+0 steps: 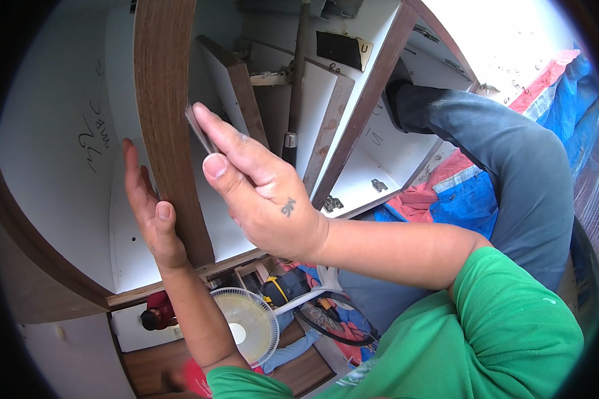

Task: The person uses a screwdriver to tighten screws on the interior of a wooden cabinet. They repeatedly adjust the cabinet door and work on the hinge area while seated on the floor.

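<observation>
The right hand point(279, 206) pinches a thin grey strip point(200, 130) between thumb and straight fingers, against or just beside the right edge of a brown upright point(164, 100) in a white cabinet. The left hand point(160, 223) is spread wide on the upright's other side, thumb apart from the fingers; I cannot tell whether its palm touches the wood.

Writing shows in several places — nearly all of it by hand. Large dark strokes point(93, 136) run up the white panel left of the upright. Short marks sit on the side wall point(374, 126) at right, and a single letter on the pale corner of a black patch point(339, 50) above the loose boards point(323, 123). The back of the right hand bears a small dark inked mark.

The green shirt point(499, 319) has a pale print at the lower edge — too cut off to read. Two hinges point(379, 185) lie on the cabinet floor at right; a round fan point(245, 326) stands below.
</observation>
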A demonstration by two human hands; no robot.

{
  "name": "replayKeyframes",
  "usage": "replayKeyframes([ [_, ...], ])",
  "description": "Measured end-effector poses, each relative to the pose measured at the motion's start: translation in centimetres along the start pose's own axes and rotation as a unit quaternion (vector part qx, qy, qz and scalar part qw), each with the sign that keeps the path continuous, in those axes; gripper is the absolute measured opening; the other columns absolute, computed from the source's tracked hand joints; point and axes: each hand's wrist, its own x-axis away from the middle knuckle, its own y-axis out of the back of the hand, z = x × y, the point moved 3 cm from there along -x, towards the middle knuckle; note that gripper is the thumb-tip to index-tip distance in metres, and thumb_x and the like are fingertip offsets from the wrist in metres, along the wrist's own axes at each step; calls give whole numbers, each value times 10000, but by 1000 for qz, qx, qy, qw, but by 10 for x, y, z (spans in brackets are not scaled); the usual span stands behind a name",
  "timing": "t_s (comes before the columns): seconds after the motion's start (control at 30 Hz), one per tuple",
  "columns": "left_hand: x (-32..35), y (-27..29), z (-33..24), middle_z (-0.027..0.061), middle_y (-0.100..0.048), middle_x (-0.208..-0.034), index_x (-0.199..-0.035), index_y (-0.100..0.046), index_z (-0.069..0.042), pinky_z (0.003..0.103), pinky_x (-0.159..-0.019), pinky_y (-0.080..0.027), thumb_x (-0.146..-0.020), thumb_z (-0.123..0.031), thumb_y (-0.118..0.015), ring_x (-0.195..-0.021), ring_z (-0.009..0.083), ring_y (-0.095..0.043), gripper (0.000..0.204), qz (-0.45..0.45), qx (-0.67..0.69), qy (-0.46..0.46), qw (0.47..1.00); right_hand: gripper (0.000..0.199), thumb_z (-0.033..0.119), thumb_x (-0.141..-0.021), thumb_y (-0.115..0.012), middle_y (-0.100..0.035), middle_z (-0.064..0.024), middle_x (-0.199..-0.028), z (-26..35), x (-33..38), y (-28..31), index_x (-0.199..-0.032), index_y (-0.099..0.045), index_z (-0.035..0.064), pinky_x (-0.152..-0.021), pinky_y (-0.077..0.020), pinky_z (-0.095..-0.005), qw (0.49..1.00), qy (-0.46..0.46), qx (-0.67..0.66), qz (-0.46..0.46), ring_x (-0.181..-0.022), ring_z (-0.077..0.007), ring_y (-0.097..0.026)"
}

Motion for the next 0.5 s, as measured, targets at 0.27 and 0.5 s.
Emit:
replayKeyframes([
  [0.27, -1, -1, -3, 167, -194, -1705, -1609, -274, -18, 480, -1221, -273, -832, -699, -646, -1500, 342, -308, 1098, -7, -3, -1, 1000, 529, 233, -1096, -548, -600, -23, -1150, 1, -4, 4, -1580, -412, 66, -667, -463, -197, 1000, -11, 1, -1, -750, -33, -495],
  [0.5, 0, -4, -4, 162, -194, -1706, -1612, -262, -16, 468, -1203, -309, -819, -696, -662, -1482, 327, -333, 1118, -9, 16, 14, 1000, 503, 190, -1086, -543, -551, -65, -942, 3, -8, 0, -1550, -442, 23, -753, -462, -257, 991, 114, 59, -41, -800, -119, -513],
])
